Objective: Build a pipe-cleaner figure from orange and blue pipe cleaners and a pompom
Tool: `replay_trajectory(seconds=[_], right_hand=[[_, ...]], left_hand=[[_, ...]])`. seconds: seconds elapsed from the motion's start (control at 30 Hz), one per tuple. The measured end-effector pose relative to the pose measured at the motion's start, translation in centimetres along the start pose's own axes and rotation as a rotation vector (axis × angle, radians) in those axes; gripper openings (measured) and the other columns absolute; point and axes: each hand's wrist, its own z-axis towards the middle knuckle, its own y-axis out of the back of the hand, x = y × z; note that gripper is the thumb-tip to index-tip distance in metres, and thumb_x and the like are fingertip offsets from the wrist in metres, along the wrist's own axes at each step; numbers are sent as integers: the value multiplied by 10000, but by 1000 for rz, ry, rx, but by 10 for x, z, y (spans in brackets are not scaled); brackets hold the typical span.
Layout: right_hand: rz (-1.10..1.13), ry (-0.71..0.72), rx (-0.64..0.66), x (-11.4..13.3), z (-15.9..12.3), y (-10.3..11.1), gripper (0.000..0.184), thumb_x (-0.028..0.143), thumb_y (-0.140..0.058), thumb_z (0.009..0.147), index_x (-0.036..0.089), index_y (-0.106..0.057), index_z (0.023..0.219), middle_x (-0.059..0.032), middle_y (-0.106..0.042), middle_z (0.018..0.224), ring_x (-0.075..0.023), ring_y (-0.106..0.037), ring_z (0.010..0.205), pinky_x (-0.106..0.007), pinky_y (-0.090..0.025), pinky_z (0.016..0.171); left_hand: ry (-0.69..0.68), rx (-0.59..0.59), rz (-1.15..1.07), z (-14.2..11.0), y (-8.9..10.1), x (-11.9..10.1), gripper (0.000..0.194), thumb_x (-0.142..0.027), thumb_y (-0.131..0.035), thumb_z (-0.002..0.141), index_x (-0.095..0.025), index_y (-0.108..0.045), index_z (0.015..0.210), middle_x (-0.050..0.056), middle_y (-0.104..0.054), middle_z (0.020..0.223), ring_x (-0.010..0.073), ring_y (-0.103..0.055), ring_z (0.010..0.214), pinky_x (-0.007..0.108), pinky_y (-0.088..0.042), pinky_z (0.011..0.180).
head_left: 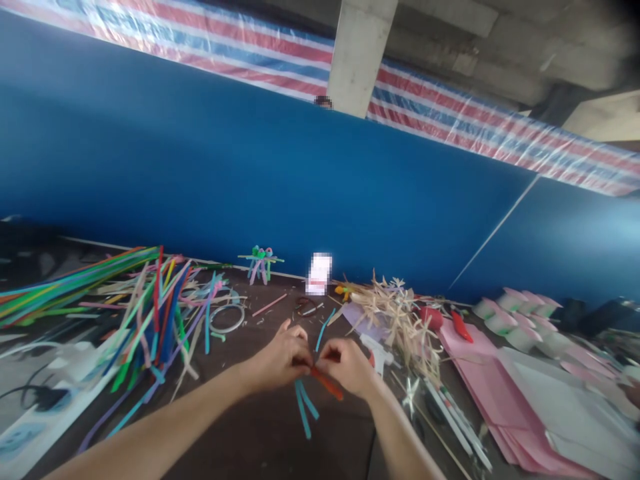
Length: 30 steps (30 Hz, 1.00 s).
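Head view looks down on a dark desk [270,433], its far edge running along a blue wall panel [250,147], with a stretch of dark top reaching toward the near edge beneath the hands. A blurred white card [319,273] stands near the far edge, too blurred to read.

Both hands are nearly closed and almost touching. The left hand [283,357] and right hand [346,367] pinch a flat orange-red strip [327,385] at the point where two teal strips [304,407] hang below it.

A loose teal strip [324,330] lies just beyond the hands. To the left spreads a heap of multicoloured strips [145,313], and a white power strip [30,427] sits near the desk's left edge. To the right are a white glue gun [377,353], a pile of pale straw-like strips [395,320] and stacked pink sheets [480,380].
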Motion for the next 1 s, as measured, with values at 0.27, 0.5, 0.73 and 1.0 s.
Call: replay_trajectory(seconds=[0.27,0.5,0.73,1.0], right_hand=[[613,-242,60,-15,5,-15,163,280,-622,604,144,-545,558,67,-443,428,-40,-337,373,-165,-162,357],[693,-288,35,-15,7,-17,250,338,-670,566,149,-508,542,72,-446,395,-26,-320,325,-163,-153,345],[726,-200,-123,-11,6,-32,224,331,-688,574,132,-590,607,55,-468,470,-45,-345,415,-181,-238,407],[603,-210,-144,-11,3,-44,208,327,-638,629,120,-654,610,23,-497,488,-71,-386,450,-203,-271,453]], left_hand=[[176,-219,-354,-2,-14,9,139,-272,-602,686,-140,-636,661,24,-580,714,141,-531,704,239,-401,685],[172,-276,-331,0,-10,5,158,-290,-579,717,-178,-680,765,19,-573,688,148,-519,732,243,-396,702],[207,-409,-247,1,-15,4,136,-250,-549,730,-177,-660,706,21,-573,658,155,-508,711,256,-388,698],[216,-424,-23,1,-15,7,125,-204,-526,726,-195,-641,680,17,-612,676,188,-514,775,377,-300,862]])
